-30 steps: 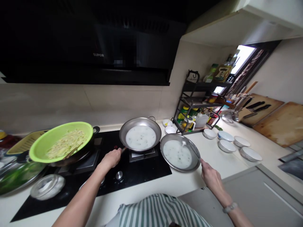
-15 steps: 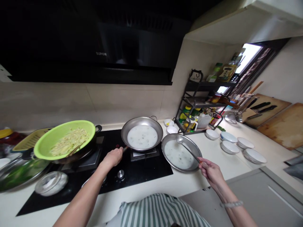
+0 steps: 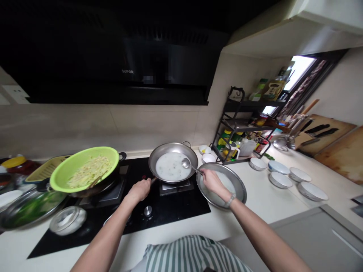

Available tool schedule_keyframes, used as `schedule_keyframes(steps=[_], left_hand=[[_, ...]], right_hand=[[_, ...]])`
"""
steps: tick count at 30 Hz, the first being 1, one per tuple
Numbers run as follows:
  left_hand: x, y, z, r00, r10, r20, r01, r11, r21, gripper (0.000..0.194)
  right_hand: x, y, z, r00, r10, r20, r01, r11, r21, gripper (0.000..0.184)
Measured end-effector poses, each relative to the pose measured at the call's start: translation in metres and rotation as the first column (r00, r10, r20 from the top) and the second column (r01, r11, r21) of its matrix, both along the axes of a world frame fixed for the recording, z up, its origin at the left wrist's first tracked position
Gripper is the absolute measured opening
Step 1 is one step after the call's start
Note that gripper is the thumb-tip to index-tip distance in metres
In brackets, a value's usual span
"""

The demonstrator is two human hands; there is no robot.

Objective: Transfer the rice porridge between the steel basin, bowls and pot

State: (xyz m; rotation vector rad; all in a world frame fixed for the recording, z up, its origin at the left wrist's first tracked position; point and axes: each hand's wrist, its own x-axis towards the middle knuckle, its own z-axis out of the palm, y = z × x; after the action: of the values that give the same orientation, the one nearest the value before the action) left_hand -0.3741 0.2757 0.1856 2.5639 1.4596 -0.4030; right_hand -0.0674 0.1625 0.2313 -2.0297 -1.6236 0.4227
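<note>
A steel wok (image 3: 173, 166) with milky white liquid sits on the right burner of the black cooktop (image 3: 119, 211). My left hand (image 3: 140, 190) is closed round the wok's handle at its near left. My right hand (image 3: 213, 183) grips a metal ladle (image 3: 189, 165), whose bowl hovers over the right side of the wok. Right of the wok, on the counter, a wide steel dish (image 3: 227, 186) holds more white liquid; my right hand passes above it.
A green colander (image 3: 85, 168) of pale shredded food rests on a dark pan on the left burner. A glass lid (image 3: 68, 220) and a plate of greens (image 3: 27, 208) lie at the left. Several white bowls (image 3: 286, 177) and a black spice rack (image 3: 241, 128) stand to the right.
My right hand lifted the ladle out of the steel dish and swung it left over the wok. My left hand stayed on the wok handle.
</note>
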Motion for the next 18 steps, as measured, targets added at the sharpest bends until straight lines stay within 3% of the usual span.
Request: schedule_keyframes(steps=[7,12,18], left_hand=[[0.000,-0.001,0.002,1.000,-0.001,0.015,0.001,1.000,-0.002,0.032],[-0.001,0.000,-0.001,0.999,0.010,0.037,-0.010,1.000,-0.003,0.034],[-0.001,0.000,-0.001,1.000,0.009,0.021,-0.008,1.000,-0.010,0.032]], right_hand=[[-0.012,0.020,-0.005,0.959,-0.085,-0.270,0.060,0.993,-0.102,0.019],[-0.007,0.015,-0.005,0.846,-0.232,-0.480,0.152,0.968,-0.200,0.017],[-0.002,0.003,-0.001,0.721,-0.300,-0.625,0.194,0.953,-0.233,0.018]])
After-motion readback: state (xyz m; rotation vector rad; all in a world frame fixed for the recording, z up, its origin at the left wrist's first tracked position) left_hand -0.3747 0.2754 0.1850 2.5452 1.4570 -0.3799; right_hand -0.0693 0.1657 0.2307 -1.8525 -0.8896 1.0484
